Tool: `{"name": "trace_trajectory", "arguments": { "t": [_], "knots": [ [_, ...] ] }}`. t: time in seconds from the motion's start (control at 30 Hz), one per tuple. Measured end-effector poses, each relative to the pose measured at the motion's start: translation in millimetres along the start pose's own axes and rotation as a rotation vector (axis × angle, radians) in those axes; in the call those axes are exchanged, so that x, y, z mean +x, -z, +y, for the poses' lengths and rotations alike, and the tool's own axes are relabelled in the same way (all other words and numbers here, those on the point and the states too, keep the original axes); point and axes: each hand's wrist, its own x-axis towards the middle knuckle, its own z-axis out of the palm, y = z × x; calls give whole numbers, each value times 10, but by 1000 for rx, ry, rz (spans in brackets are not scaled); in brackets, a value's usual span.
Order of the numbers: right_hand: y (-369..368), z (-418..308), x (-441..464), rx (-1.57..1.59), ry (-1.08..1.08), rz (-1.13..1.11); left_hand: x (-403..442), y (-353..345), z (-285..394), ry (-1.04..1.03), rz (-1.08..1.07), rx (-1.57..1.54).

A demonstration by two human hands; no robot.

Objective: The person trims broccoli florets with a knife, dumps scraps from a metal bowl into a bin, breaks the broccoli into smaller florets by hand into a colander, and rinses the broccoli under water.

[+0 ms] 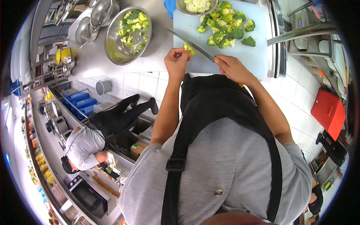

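"What is your left grip [176,63] doing?"

"I have it pinched narrow, fingertips closed on a small yellow-green broccoli piece [189,49], at the near left corner of the pale blue plastic cutting board [245,63]."

"And your right grip [233,69]?"

"Wrapped around the orange handle of a long steel-bladed knife [198,49]. My blade slants away to the left, just beside the piece; whether its edge touches, I cannot tell."

"Where is the other broccoli?"

"A heap of green cut florets [224,26] lies on my board, beyond the knife. More small pieces [132,28] sit in the big oval-looking steel bowl [119,55], to my left on the grey metal table [161,48]."

"Anything behind the heap?"

"A smaller steel bowl [181,9] of pale chopped pieces [197,5], at the board's far side."
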Motion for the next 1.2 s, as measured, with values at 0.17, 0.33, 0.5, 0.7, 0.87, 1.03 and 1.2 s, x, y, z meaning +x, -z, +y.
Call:
{"name": "trace_trajectory", "arguments": {
  "t": [0.17, 0.33, 0.5, 0.7, 0.87, 1.03, 1.2],
  "knots": [
    [6, 177, -152, 46, -5, 91, 29, -315, 581, -184, -230, 44],
    [-56, 143, -231, -87, 150, 197, 490, -1068, 1127, -518, -361, 527],
    [-64, 55, -329, -65, 114, 148, 672, -1588, 1022, -717, -556, 1024],
    [-164, 209, -263, -53, 136, 154, 596, -1696, 947, -787, -474, 982],
    [-155, 142, -232, 84, 62, 103, 801, -458, 1333, -785, -80, 771],
    [-279, 17, -189, 207, -66, -129, 1785, 1760, 1185, -445, 395, 1402],
    [-306, -48, -53, 246, -105, -8, 2257, 2491, 802, -196, 171, 1443]
  ]
}}
